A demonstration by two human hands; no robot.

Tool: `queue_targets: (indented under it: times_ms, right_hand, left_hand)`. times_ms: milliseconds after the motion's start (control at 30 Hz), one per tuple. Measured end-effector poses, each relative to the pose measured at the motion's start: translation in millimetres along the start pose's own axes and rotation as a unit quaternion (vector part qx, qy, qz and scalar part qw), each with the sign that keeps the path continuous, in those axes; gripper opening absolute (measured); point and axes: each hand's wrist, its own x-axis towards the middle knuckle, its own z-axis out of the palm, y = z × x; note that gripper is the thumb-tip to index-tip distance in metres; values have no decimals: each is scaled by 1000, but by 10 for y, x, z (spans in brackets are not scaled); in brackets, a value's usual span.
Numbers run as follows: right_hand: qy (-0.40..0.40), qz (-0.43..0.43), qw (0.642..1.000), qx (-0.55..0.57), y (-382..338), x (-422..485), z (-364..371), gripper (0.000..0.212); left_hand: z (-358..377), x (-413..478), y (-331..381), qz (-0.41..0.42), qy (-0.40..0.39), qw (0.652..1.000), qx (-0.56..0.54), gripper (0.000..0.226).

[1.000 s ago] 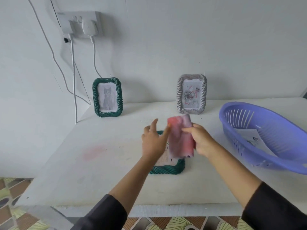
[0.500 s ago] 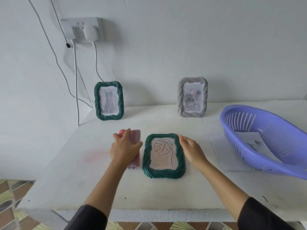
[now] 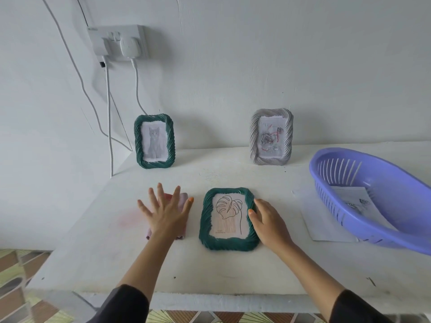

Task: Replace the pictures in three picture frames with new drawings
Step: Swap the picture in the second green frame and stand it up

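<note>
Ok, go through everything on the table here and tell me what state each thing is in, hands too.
Leaf frame: flat, face up.
Cat frame: upright by the wall.
Grey frame: upright, rose drawing inside.
Pink cloth: flat under the left hand.
Left hand: open, fingers spread.
Right hand: touching the leaf frame's right edge.
Purple basket: tilted, paper inside.
Loose paper: flat, partly under the basket.
</note>
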Motion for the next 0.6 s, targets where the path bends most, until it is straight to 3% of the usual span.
queue_targets:
  times_ms: [100,200,367,467,600]
  right_hand:
    - [-14,24,996,-82,-10,-5,-22,58]
    - [-37,35,989,-138,-38,-33,25,62]
    - [-11,35,993,-108,-22,-30,103,55]
    - [23,41,998,-51,5,0,132,38]
    - [65,56,994,73,-37,3,97,12]
  left_hand:
    - [-37,-136,293,55,66,996,-37,57]
    - [49,-296,587,54,-5,996,-67,45]
    - [149,-348,729,-19,-77,986,-147,36]
    - [122,-227,683,-82,-109,947,-291,36]
    - [51,-229,643,-134,-136,870,-455,44]
